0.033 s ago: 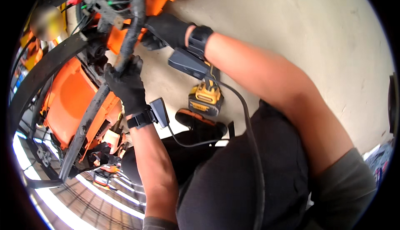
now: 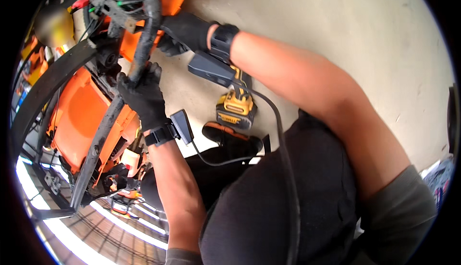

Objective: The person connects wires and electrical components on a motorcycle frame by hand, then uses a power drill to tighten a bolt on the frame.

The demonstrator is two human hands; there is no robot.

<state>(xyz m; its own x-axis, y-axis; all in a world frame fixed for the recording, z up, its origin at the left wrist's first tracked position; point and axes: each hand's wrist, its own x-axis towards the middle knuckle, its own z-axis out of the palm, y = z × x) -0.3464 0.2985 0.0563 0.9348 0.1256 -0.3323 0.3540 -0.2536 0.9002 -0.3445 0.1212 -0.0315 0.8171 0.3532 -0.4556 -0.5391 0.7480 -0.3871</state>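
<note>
My left hand [image 2: 141,94], in a black glove, is closed around a worn black metal tube [image 2: 103,128] of a vehicle frame. The tube runs from the lower left to the top. My right hand [image 2: 187,34], also gloved, reaches behind the upper part of this tube, beside an orange panel [image 2: 128,45]. Its fingers are curled; the tips, and whatever they grip, are hidden. A tangle of dark wires and brackets [image 2: 117,3] sits just above. Each wrist bears a strap with a small black box; the right box [image 2: 209,68] trails a cable.
A yellow and black cordless power tool [image 2: 235,109] stands on the pale floor [image 2: 312,10] near my shoe [image 2: 225,135]. A large orange body panel [image 2: 79,116] and a curved black bar [image 2: 48,82] lie to the left. A person with a blurred head [image 2: 53,24] is at the far left.
The view has shifted slightly, so the frame and both hands sit a little further left and up. The hands keep their places on the frame.
</note>
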